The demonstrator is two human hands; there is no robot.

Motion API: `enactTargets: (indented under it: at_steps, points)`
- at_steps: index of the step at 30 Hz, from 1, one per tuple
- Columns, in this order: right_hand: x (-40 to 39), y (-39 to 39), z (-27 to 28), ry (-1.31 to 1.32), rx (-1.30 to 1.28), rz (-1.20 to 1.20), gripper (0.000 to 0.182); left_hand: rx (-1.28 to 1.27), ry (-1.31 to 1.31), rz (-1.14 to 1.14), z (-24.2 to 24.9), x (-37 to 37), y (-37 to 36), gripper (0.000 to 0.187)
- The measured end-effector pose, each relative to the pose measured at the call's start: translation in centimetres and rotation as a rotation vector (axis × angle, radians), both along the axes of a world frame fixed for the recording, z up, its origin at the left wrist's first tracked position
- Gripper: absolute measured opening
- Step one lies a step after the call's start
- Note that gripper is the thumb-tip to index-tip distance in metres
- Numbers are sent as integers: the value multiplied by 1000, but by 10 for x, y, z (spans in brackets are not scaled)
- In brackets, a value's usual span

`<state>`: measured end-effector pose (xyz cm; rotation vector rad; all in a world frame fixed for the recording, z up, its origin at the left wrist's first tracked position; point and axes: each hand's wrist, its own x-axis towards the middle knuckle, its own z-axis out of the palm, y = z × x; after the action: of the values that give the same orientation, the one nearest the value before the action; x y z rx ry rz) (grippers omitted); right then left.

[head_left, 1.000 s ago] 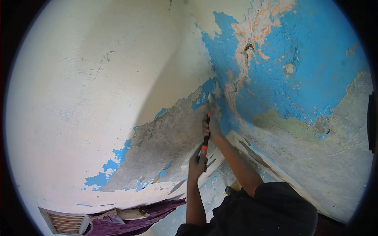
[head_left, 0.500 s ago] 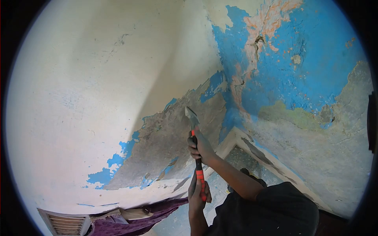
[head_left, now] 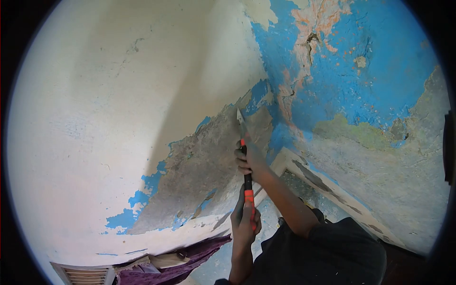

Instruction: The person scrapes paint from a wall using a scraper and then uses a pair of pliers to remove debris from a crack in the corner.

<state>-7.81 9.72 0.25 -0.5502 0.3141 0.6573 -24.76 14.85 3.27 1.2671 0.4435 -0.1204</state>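
A long scraper with a red and black handle and a pale metal blade slants upward in front of the wall. Its tip is at the upper edge of a bare grey patch, by the cream paint; whether it touches is hard to tell. My right hand is wrapped round the handle just below the blade. Lower down, my left hand grips the red end of the same handle. Blue paint shows along the patch's ragged edge.
To the right, the adjoining wall has blue paint, a pinkish cracked strip and bare grey plaster. A pale skirting runs along its foot above the speckled floor. Purple cloth and a slatted vent are at lower left.
The scraper and both hands have moved up and to the right. Its tip has gone from the grey patch's middle upper part to nearer the corner. The view has shifted slightly.
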Motion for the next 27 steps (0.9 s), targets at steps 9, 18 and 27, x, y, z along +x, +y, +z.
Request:
enactTargets:
  at_steps: [9,18,27]
  points:
    - [4,3,15,-15,26,-22,44,51,1,-11,7,4,10,57]
    - [-5,-1,16,39,14,0,46,114,20,41,18,-10,-1,58]
    - [7,-5,8,2,44,35,52,68,-8,95,16,-10,-12,52]
